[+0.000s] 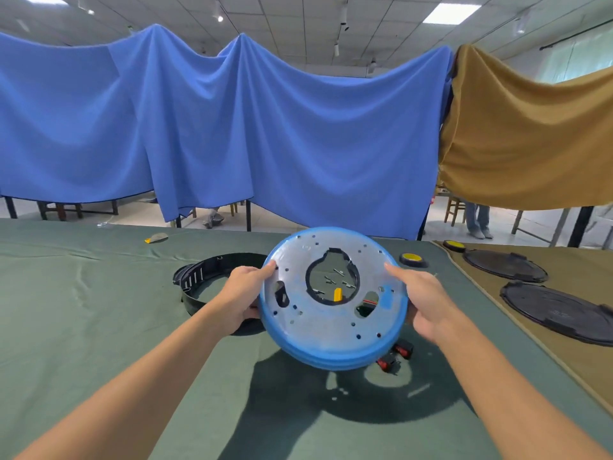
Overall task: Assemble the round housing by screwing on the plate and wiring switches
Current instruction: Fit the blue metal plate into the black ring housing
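Both hands, left hand (pixel 243 295) and right hand (pixel 428 302), grip opposite edges of the round blue-rimmed translucent plastic plate (pixel 331 298), tilted above the green-clothed surface (pixel 83 310), black ring housing (pixel 205 277) just beyond the left.

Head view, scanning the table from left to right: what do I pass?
Small yellow-and-grey piece → black ring → left hand → blue disc → right hand → black lids on the tan cloth.
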A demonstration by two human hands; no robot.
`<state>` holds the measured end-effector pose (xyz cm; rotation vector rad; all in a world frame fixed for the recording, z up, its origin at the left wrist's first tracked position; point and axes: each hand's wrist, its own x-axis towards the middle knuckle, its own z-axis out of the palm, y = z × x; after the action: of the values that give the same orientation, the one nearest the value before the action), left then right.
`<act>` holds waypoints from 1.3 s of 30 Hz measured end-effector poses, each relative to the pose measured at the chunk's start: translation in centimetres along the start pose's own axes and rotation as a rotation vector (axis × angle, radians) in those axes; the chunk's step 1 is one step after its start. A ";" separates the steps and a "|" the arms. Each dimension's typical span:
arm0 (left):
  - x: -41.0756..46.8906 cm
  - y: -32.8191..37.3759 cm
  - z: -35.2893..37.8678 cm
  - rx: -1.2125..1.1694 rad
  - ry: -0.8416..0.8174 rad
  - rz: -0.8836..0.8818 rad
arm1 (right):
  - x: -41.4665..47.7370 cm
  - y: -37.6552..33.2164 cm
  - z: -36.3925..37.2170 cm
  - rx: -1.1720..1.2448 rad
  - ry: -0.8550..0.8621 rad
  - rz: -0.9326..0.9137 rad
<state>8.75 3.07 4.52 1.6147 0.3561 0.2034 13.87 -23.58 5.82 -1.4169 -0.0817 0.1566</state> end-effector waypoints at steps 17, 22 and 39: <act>1.4 -4.4 -4.1 1.262 0.195 0.440 | -0.6 0.5 -1.5 -0.081 0.134 0.208; 2.9 -3.0 -3.8 1.094 0.296 0.562 | -0.3 1.0 -0.5 -0.128 0.145 0.202; 4.4 -0.8 -3.2 0.833 0.429 0.629 | 2.9 7.7 11.0 -0.833 0.073 0.106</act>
<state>11.70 7.62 3.60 2.4815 0.2535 0.9928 14.61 -11.28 -0.24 -2.2588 -0.0079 0.1656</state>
